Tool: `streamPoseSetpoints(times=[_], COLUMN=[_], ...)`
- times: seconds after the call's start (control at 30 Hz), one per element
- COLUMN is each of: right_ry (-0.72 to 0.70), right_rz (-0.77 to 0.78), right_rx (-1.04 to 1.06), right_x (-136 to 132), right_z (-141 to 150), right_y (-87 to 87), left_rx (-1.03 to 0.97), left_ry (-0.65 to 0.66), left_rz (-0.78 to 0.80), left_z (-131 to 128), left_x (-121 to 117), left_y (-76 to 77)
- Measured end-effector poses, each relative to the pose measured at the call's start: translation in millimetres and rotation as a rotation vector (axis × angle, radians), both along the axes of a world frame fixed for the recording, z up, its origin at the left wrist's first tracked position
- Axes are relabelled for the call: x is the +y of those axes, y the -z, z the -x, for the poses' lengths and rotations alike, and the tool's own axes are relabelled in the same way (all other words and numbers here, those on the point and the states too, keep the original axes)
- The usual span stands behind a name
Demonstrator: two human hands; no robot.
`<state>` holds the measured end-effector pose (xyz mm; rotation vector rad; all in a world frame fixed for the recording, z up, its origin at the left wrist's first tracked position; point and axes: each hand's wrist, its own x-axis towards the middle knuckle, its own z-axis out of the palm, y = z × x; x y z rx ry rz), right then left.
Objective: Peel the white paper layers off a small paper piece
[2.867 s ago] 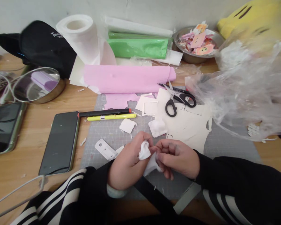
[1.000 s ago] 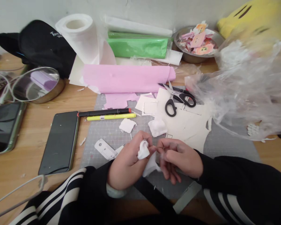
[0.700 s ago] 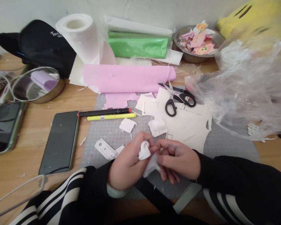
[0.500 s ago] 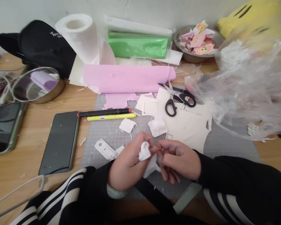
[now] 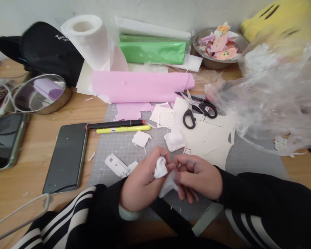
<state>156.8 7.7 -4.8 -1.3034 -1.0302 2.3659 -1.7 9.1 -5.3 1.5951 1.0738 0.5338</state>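
My left hand (image 5: 143, 181) is closed around a crumpled piece of white tissue (image 5: 160, 167), a tuft of which pokes out between thumb and forefinger. More thin white tissue hangs below, between the two hands. My right hand (image 5: 198, 174) pinches at the tissue from the other side, thumb against forefinger, its lower fingers curled loosely. Both hands meet over the grey cutting mat (image 5: 109, 145). Just beyond them lie a small white padded square (image 5: 141, 138) and a second white padded piece (image 5: 174, 140). A white ruler (image 5: 116, 165) sits partly under my left hand.
Black-handled scissors (image 5: 189, 119) rest on cream card (image 5: 209, 138). Left of the mat are a phone (image 5: 66, 157), a black marker (image 5: 116, 124) and a yellow pen (image 5: 123, 129). Behind stand pink paper (image 5: 142, 86), a tissue roll (image 5: 86, 41) and a metal bowl (image 5: 197, 52). Plastic bags (image 5: 282, 93) crowd the right.
Very little differs. The fingers of both hands have shifted slightly on the tissue, and the right hand's lower fingers have drawn in a little.
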Motion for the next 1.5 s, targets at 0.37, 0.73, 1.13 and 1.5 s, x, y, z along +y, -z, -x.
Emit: streamPoseSetpoints(times=[0.37,0.73,1.13,1.5], right_ry=[0.003,0.016,0.045,0.015], right_rz=[0.045,0.046,0.013,-0.013], right_rx=[-0.09,-0.057,0.002,-0.053], right_x=[1.5,1.6,3.1,-0.3], right_z=[2.5,0.1,-0.9,1.0], right_y=[-4.0,-3.9,-6.3,-4.2], left_rx=[0.002,-0.012,-0.026,-0.026], left_ry=[-0.006,-0.066,-0.081,-0.043], left_rz=[-0.008,0.013,0.046,0.023], left_z=[-1.0,-0.8,-1.4,-1.6], left_x=[-0.9,-0.8,0.8,-1.4], left_y=[-1.3,-1.8,-1.5,-3.3])
